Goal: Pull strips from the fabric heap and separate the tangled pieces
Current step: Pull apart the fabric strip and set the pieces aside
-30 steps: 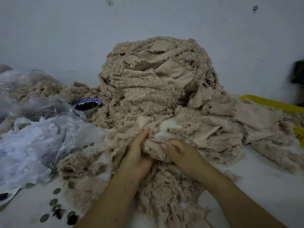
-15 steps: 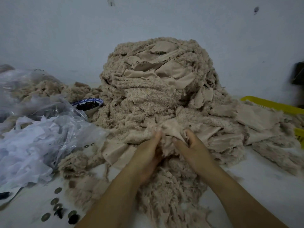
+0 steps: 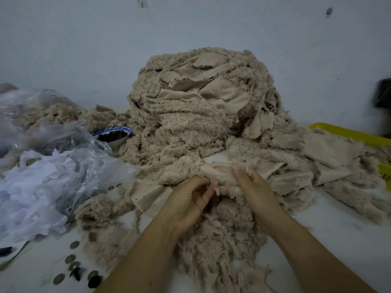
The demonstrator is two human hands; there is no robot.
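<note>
Your white worktop (image 3: 338, 229) runs the whole width of the view and meets a pale wall at the back. The beige fabric heap (image 3: 190, 123) stands in the middle of it, tall and rounded. It is made of fluffy strips with smooth backing pieces folded in near the top, and it spills out to both sides and down towards you between your forearms.

At your left lies a clear plastic bag (image 3: 84, 166) with white scraps inside. Beside it, further back, more clear plastic covers a lump of the same beige fluff. At the far right, the rim of a yellow crate (image 3: 349, 134) shows from under the heap's trailing pieces.

The strip (image 3: 220, 173) you are working sits at the front foot of the heap, its smooth side up and its fluffy edge hanging below. Your right hand (image 3: 258, 193) grips it, thumb pressed on top and fingers curled underneath. Your left hand (image 3: 188, 201) is just beside the right one, palm turned inward. Its curled fingertips pinch the strip's near edge.

A small blue-rimmed bowl (image 3: 118, 143) of dark pieces stands between the bag and the heap, touching the fluff. Several round coins (image 3: 69, 259) and a few dark buttons (image 3: 95, 281) lie loose at the near left.
</note>
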